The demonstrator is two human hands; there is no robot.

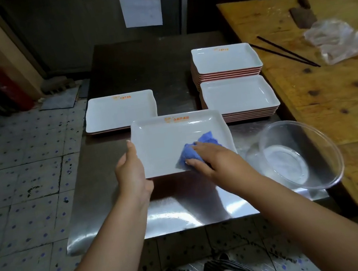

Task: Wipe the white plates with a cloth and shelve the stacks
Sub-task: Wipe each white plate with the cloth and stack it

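A white rectangular plate (pixel 162 142) with an orange logo is held above the steel table (pixel 185 214). My left hand (pixel 131 173) grips its left edge, thumb on top. My right hand (pixel 212 160) grips a crumpled blue cloth (pixel 199 148) and presses it onto the plate's near right part. A low stack of white plates (pixel 120 111) lies at the left behind it. At the right stand two taller stacks, one near (pixel 239 97) and one far (pixel 224 60).
A clear plastic bowl (pixel 301 156) leans at the table's right edge against a wooden table (pixel 330 92). On the wood lie dark chopsticks (pixel 287 52), a clear bag (pixel 338 39) and a cleaver (pixel 302 15). Tiled floor lies to the left.
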